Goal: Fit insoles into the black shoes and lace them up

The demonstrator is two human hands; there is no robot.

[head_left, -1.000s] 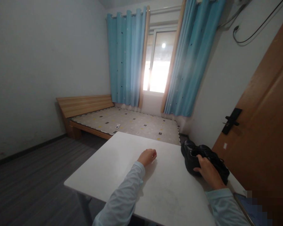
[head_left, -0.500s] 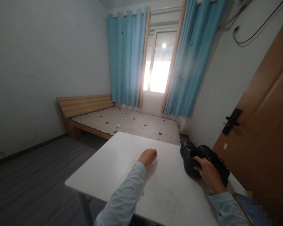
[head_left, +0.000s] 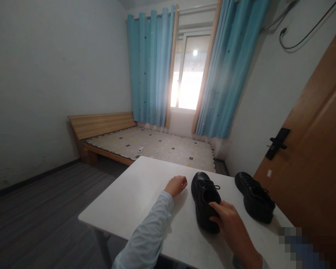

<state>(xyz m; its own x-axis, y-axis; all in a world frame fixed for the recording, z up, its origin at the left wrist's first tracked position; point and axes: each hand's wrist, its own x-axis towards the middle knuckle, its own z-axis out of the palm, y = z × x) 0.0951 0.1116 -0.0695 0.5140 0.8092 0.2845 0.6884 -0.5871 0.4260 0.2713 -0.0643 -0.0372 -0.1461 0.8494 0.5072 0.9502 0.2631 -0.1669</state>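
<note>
The right hand (head_left: 233, 224) grips the held shoe (head_left: 203, 194) at the rear: digits pinch the heel at the collar, one reaching the edge of the opening. The held shoe is black, laced, and located over the near-right half of the table (head_left: 120, 194), toe directed toward the window (head_left: 190, 71). Its opening faces upward (whether the sole bears fully on the surface cannot be determined from this view).

The left hand (head_left: 176, 186) is positioned just to the left of the toe section, apart from it. Its fingers are loosely curled; the degree of closure cannot be confirmed, as the fingertips face away. A pale sleeve (head_left: 145, 231) covers the left forearm.

The second shoe (head_left: 256, 200), also black and laced, is located to the right of the held shoe, near the right edge of the table, toe directed away from the person.

Beyond the table's far edge is the bed (head_left: 156, 144), bearing a small white remote (head_left: 140, 150). Blue curtains (head_left: 151, 71) flank the window. A brown door (head_left: 310, 123) with a black handle (head_left: 277, 144) occupies the right side.
</note>
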